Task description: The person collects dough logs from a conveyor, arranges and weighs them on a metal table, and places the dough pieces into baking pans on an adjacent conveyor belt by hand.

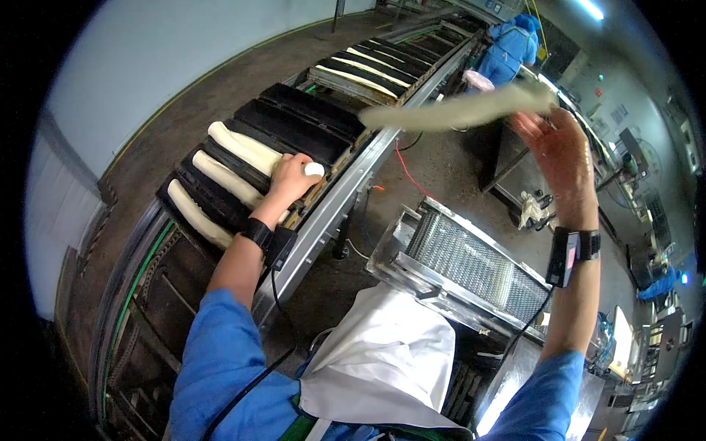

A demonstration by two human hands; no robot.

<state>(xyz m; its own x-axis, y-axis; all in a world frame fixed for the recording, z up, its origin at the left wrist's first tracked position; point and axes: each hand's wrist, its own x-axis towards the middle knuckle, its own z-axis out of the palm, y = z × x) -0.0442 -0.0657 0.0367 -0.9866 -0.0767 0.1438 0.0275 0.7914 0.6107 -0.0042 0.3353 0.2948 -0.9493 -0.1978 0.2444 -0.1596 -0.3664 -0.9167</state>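
Note:
My left hand [289,178] is closed around the near end of a long pale dough strip [246,147], which lies in a black mould tray [235,125] on the conveyor. The strip's white tip pokes out beside my thumb. Raised on the right, my right hand [559,151] grips one end of another dough strip [463,110]. That strip stretches leftward through the air, blurred by motion, above the conveyor's edge. Two more strips lie in moulds beside my left hand, one of them a dough strip [195,213] at the near end.
The conveyor's metal rail [331,213] runs away from me. Farther along, more trays hold dough strips [360,77]. A mesh belt machine [478,253] stands in front of my apron [382,353]. A person in blue [511,51] works at the far end. Cables hang from both my wrist devices.

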